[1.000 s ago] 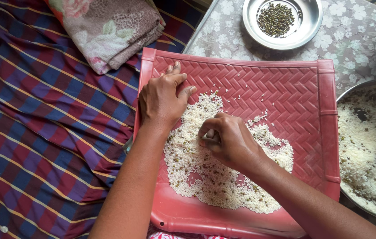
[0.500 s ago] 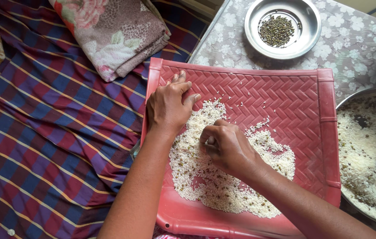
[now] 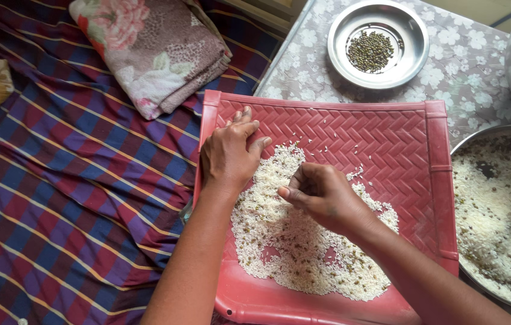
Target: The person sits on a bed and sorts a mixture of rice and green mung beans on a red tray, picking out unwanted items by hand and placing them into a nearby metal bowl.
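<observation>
A red woven plastic tray (image 3: pixel 382 129) lies in front of me with a spread of white rice (image 3: pixel 291 241) mixed with small dark grains. My left hand (image 3: pixel 229 156) rests flat on the tray's left side, fingers slightly apart, at the edge of the rice. Over the middle of the rice my right hand (image 3: pixel 322 195) is curled with thumb and fingers pinched together; whether a grain sits between them I cannot tell.
A small steel plate (image 3: pixel 337 45) holding dark green grains stands beyond the tray on a flowered cloth. A large steel bowl (image 3: pixel 469 141) of mixed rice sits at the right. A folded floral cloth (image 3: pixel 153 54) lies on the striped bedsheet (image 3: pixel 69 198) at left.
My right hand has lifted a little off the rice and turned, fingers pinched. The left hand has stayed on the tray's left side. The view has shifted slightly.
</observation>
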